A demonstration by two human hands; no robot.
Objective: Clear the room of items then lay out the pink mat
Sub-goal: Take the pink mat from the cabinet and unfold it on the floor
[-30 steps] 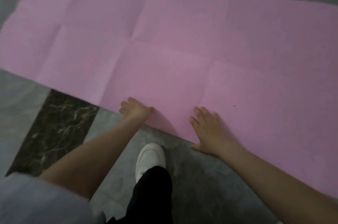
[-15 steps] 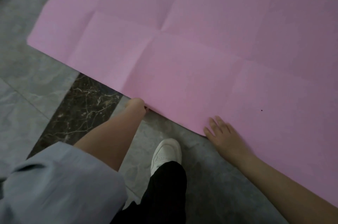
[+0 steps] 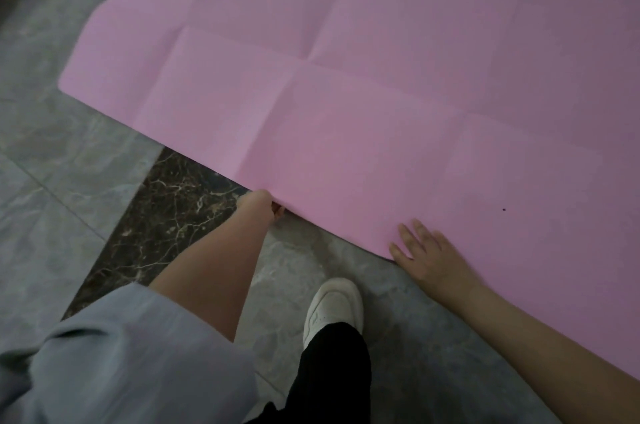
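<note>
A pink mat lies unfolded on the floor, running from the left of the view out past the right edge. Fold creases cross it in a grid of panels. Its short left end, with a rounded near corner, rests on grey marble tile. Its long near edge runs diagonally down to the right, crossing a dark veined marble strip. The far edge is mostly in view, with grey tile showing beyond it at the upper right.

The left hand is at the near edge of the mat. The wrist hides most of it, and only a few fingertips show beside the edge, so its grip cannot be told. The right hand lies flat on the mat just inside the near edge, fingers straight and spread, palm down, holding nothing.

Between the two arms a white shoe stands on grey tile just short of the mat's edge, below a black trouser leg. A pale blue-grey sleeve fills the lower left corner.

Open floor shows to the left of the mat and along its near side. A small dark speck sits on the mat to the right. No writing or brand mark can be read anywhere.
</note>
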